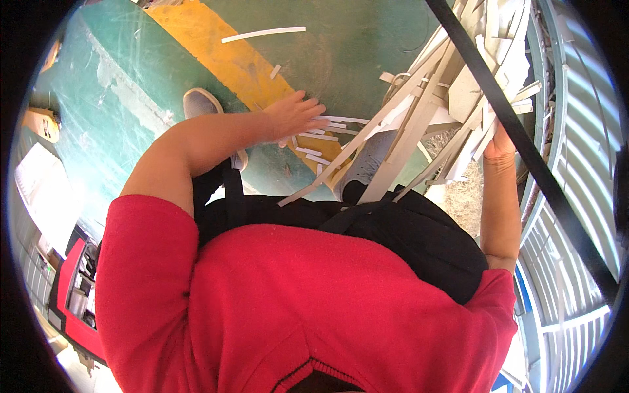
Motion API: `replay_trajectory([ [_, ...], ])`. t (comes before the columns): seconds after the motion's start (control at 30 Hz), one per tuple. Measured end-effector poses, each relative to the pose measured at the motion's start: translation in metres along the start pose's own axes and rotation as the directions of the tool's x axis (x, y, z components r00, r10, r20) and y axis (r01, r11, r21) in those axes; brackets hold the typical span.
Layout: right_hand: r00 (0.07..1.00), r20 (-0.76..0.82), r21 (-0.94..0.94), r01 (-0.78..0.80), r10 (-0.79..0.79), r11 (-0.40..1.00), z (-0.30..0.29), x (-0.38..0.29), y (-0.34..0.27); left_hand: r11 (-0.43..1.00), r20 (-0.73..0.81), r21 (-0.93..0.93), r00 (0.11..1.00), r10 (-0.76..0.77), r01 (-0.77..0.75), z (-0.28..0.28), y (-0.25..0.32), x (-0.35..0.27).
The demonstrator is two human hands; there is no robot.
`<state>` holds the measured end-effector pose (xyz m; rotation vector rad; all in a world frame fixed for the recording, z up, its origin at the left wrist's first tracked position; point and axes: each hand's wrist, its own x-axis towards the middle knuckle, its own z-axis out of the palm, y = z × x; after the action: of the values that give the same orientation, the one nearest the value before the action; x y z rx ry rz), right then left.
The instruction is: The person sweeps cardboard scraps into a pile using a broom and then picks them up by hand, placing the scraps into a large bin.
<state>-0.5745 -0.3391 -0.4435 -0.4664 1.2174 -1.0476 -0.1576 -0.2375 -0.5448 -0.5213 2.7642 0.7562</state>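
My right hand [502, 141], at the right, grips a big loose bundle of flat off-white strips [435, 93], which look like paperboard or thin wood. Long strips stick out of it towards my lap and feet, and broader scraps are mixed in. The bundle partly hides my right fingers. My left hand [297, 117] reaches palm down to a small heap of short white strips [317, 140] on the floor between my shoes. Its fingertips are at the ends of some strips; whether it pinches any is hidden beneath the hand.
On the green floor [344, 59] with its yellow stripe [221, 44], a single white strip [264, 34] and a short scrap [275, 71] lie ahead. A black strap or bar [521, 132] crosses in front of the bundle. Corrugated metal sheeting [589, 127] stands along the right.
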Motion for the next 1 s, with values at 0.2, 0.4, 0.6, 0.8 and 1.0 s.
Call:
replay_trajectory([
  [0.2,1.0,-0.012,-0.008,0.013,-0.013,1.0,0.006,-0.001,-0.001,0.997,-0.057,0.076,0.998,0.034,-0.03,0.016,0.01,-0.008],
  [0.4,0.999,-0.028,-0.025,0.038,-0.039,0.999,0.014,-0.002,-0.005,0.997,-0.177,-0.069,0.983,-0.054,0.042,0.019,0.015,0.025],
  [0.6,0.998,-0.047,-0.029,0.041,-0.042,0.999,0.018,-0.006,-0.008,0.975,-0.208,-0.168,0.962,-0.177,0.143,0.038,0.016,0.041],
  [0.8,0.998,-0.052,-0.039,0.042,-0.044,0.998,0.029,-0.008,-0.01,0.877,-0.114,-0.438,0.955,-0.273,0.199,0.076,0.037,0.045],
  [1.0,0.998,-0.049,-0.055,0.034,-0.037,0.998,0.05,-0.006,-0.018,0.833,-0.105,-0.498,0.937,-0.333,0.24,0.094,0.003,0.045],
])
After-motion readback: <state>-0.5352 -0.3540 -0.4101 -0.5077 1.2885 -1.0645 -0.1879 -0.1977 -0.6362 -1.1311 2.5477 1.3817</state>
